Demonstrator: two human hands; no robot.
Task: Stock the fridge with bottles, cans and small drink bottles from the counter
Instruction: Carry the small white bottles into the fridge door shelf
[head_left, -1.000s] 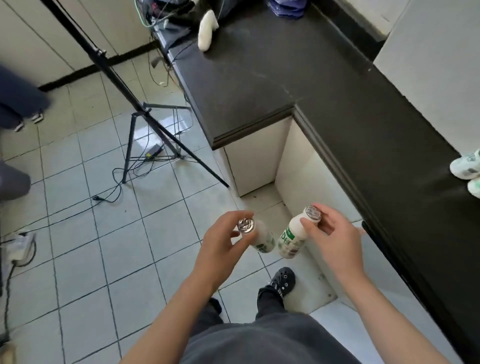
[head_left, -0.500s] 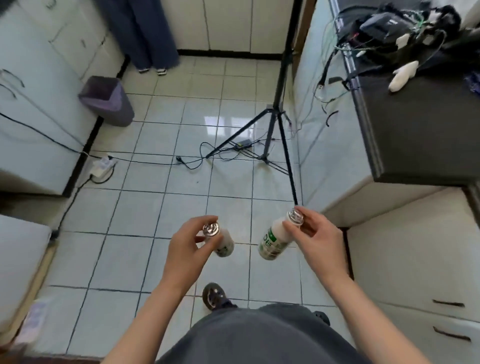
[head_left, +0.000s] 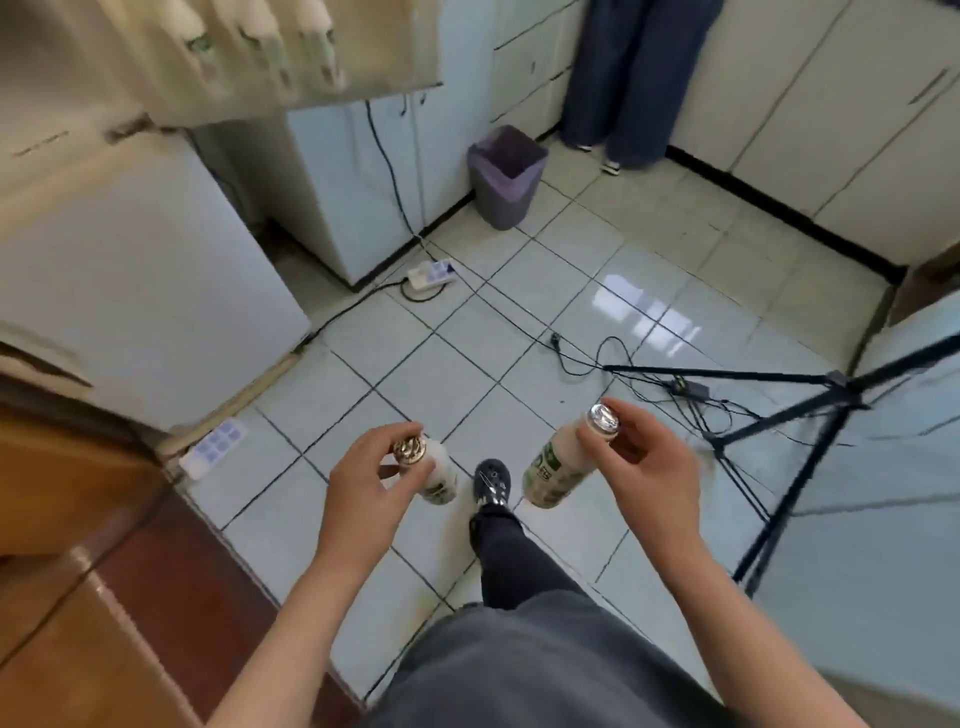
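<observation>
White-tiled kitchen floor (head_left: 545, 291), left hand (head_left: 363, 483) holding a small drink bottle (head_left: 440, 477) by its foil-capped neck above the tiles, right hand (head_left: 644, 467) with its grip closed on a second small bottle (head_left: 553, 467), black tripod (head_left: 810, 415) at right, white fridge (head_left: 130, 291) at left, purple bin (head_left: 506, 176) beyond.

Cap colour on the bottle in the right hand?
Shiny silver cap, clearest in the head view.

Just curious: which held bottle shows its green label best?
The bottle in the right hand; the other bottle, in the left hand, is partly hidden, showing only a sliver of label.
</observation>
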